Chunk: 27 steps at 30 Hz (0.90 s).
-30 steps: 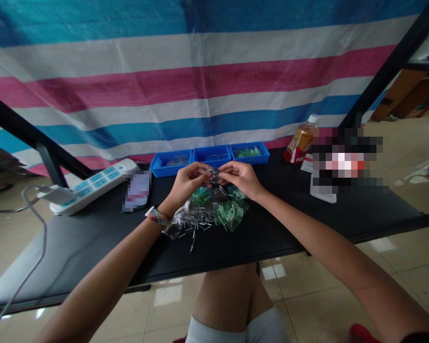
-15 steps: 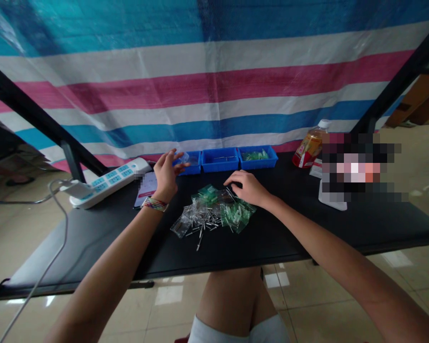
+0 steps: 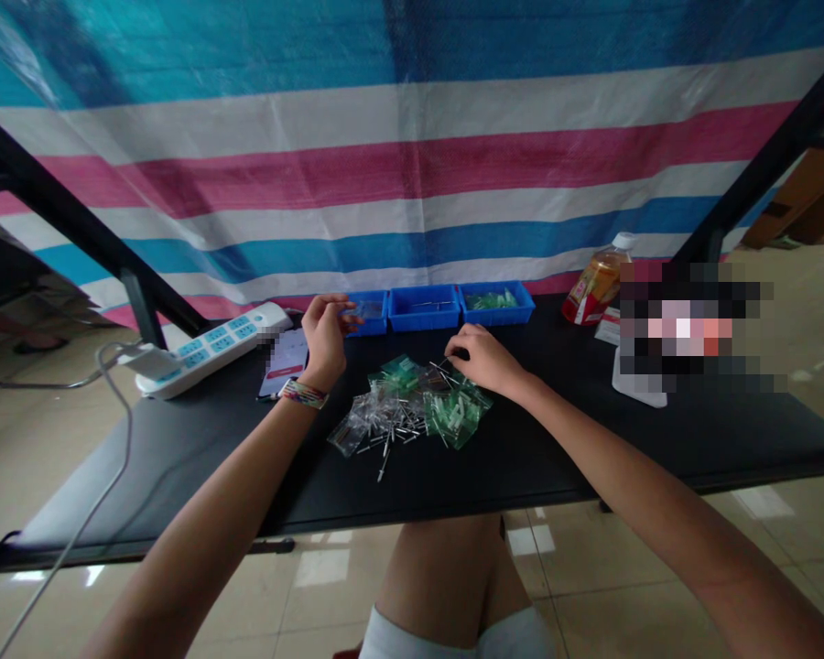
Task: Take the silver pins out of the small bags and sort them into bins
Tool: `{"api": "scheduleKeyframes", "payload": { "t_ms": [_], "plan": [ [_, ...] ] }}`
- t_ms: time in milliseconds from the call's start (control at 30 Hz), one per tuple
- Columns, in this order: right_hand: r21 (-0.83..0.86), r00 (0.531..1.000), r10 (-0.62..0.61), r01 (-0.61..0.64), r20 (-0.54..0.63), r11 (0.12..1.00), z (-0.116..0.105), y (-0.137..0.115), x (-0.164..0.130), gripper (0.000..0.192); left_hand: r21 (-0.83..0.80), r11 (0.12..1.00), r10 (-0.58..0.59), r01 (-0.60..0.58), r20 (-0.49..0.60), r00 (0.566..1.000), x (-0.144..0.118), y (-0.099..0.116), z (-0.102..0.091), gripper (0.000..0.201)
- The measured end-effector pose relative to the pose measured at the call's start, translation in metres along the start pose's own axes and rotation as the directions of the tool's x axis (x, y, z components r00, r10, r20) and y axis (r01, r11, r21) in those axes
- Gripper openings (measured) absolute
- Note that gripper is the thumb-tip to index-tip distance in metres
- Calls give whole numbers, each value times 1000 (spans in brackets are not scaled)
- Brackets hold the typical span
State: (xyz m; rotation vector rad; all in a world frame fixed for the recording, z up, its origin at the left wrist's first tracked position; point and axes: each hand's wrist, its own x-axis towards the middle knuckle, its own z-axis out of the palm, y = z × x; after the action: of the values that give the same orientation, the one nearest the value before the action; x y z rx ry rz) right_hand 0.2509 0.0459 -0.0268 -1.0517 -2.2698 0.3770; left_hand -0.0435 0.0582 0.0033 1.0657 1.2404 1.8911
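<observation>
My left hand (image 3: 325, 340) is at the near edge of the left blue bin (image 3: 379, 316), which has clear plastic bags in it. Its fingers are loosely bent and apart, and I see nothing held in them. At the back right of the pile, my right hand (image 3: 486, 359) pinches what looks like a thin silver rivet (image 3: 442, 368), partly hidden by the fingers. The pile has loose silver rivets (image 3: 385, 448), clear bags (image 3: 349, 434) and green bags (image 3: 457, 414) holding pale green plastic pieces.
The middle blue bin (image 3: 424, 320) holds a few silver rivets; the right bin (image 3: 498, 316) holds green pieces. A power strip (image 3: 212, 351) and phone (image 3: 285, 359) lie at left. A drink bottle (image 3: 596, 282) stands at right, near a blurred patch. A striped sheet (image 3: 412, 169) hangs behind.
My left hand's fingers have curled in from a wider spread at the left bin. My right hand has shifted slightly right, its fingers now pinched, with a thin rivet showing at the tips.
</observation>
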Motion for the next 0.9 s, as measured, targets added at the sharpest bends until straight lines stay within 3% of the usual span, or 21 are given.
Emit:
{"api": "scheduleKeyframes", "payload": {
  "t_ms": [100,167,233,333,400,500,567,667,800,900],
  "plan": [
    [87,998,5,0,-59,996,-2,2,1,13,70,995,70,-75,74,995,-8,-1,3,15],
    [224,997,22,-4,-78,974,-2,0,3,12,172,976,94,-132,215,972,-19,1,8,18],
    [361,995,42,-8,-86,933,-2,-4,5,7,295,930,82,-220,416,906,-31,5,14,23],
    [481,991,47,21,-128,877,-2,-14,5,2,364,889,-31,-278,654,756,-47,13,21,42],
    [525,987,46,43,-156,850,-3,-20,5,4,361,894,-90,-264,723,685,-52,17,24,47],
    [563,983,62,45,-171,825,-3,-26,4,6,332,914,-116,-233,765,633,-55,21,26,41],
    [579,983,80,32,-167,814,-3,-27,3,8,311,927,-119,-208,772,624,-55,23,27,35],
    [643,982,139,-26,-126,766,-1,-27,4,14,282,945,-112,-163,752,650,-57,23,29,29],
    [781,967,255,-151,-11,606,0,-26,5,24,232,969,-105,-87,701,705,-59,20,31,27],
    [842,958,286,-166,14,513,0,-26,7,30,218,973,-103,-69,687,719,-58,18,32,27]
  ]
}}
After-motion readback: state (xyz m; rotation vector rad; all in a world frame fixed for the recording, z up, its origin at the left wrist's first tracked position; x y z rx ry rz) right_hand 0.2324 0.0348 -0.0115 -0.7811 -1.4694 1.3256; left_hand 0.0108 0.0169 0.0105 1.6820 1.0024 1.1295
